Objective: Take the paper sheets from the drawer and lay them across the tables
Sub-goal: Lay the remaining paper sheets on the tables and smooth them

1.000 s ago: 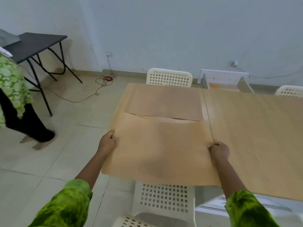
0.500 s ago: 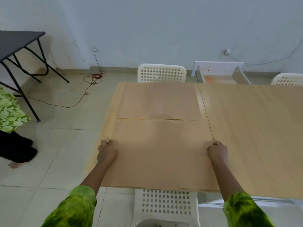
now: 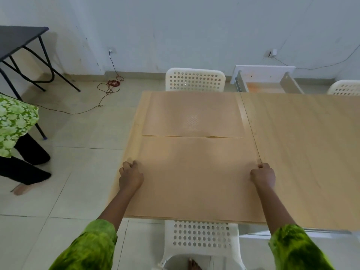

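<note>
Looked down through the head camera on the left bench (image 3: 134, 133), with both laid sheets resting on it. Found the far paper sheet (image 3: 192, 115) flat toward the wall and the near paper sheet (image 3: 194, 176) flat before it, edges meeting in a slightly lifted line; could not tell which overlapped. Gripped the near paper sheet at its two side edges: left hand (image 3: 131, 177) curled round the left edge, right hand (image 3: 263, 177) clenched on the right edge, just beside the seam with the right bench (image 3: 302, 143). Judged the paper thin, light and limp, likely to slide on smooth wood, buckle when pushed and crease or tear if dragged by one corner; best taken at opposite edges and kept gently taut. Counted two sheets, two benches butted together, one open drawer (image 3: 266, 82) beyond the far edge, three white perforated chairs, one black table (image 3: 19, 36) and one other person (image 3: 15, 121) at far left.
</note>
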